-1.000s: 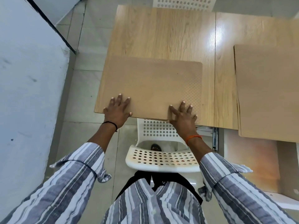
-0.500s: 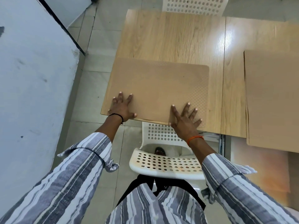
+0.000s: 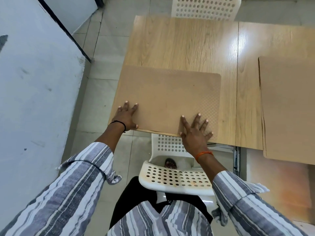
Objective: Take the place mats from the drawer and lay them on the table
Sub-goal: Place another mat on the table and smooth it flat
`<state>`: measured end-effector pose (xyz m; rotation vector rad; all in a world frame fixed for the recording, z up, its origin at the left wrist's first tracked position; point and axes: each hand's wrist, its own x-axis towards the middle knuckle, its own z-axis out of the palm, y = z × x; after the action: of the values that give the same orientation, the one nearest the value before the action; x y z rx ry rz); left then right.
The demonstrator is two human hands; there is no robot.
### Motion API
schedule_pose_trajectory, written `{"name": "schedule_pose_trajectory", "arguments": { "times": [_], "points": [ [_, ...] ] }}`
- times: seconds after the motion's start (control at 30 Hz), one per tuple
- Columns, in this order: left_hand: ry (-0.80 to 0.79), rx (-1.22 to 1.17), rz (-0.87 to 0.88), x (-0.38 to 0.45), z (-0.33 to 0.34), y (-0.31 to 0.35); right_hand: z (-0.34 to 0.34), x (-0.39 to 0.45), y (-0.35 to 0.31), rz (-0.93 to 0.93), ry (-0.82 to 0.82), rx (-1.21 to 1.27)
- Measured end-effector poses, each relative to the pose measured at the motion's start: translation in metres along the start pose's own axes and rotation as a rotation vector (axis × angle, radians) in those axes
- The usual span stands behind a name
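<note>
In the head view, the left hand [image 3: 125,117] and the right hand [image 3: 196,132] lie flat, fingers spread wider than a moment ago, on the near edge of the place mat [image 3: 167,99]. The mat has hardly shifted on the surface [image 3: 184,43], so it seems placed. A second mat [image 3: 288,106], perhaps a stack, lies at right.

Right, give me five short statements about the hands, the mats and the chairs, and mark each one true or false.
1. Both hands, left hand and right hand, lie flat on the near place mat. True.
2. The near place mat is rolled up. False: it lies flat on the table.
3. A second mat lies to the right. True.
4. The right wrist wears a black band. False: orange.
5. The white chair is solid. False: perforated.
</note>
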<state>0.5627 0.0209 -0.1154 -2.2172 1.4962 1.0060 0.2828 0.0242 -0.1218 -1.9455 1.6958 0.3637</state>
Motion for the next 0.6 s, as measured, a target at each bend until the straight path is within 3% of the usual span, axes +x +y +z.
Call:
{"name": "schedule_pose_trajectory", "arguments": {
  "times": [0.4,0.6],
  "points": [
    [-0.021,0.210,0.114,0.002,-0.015,-0.025,0.016,-0.003,-0.016,0.079,0.042,0.045],
    [0.237,0.158,0.238,-0.004,-0.012,-0.037,0.029,-0.012,-0.054,0.107,0.198,0.027]
  ]
}}
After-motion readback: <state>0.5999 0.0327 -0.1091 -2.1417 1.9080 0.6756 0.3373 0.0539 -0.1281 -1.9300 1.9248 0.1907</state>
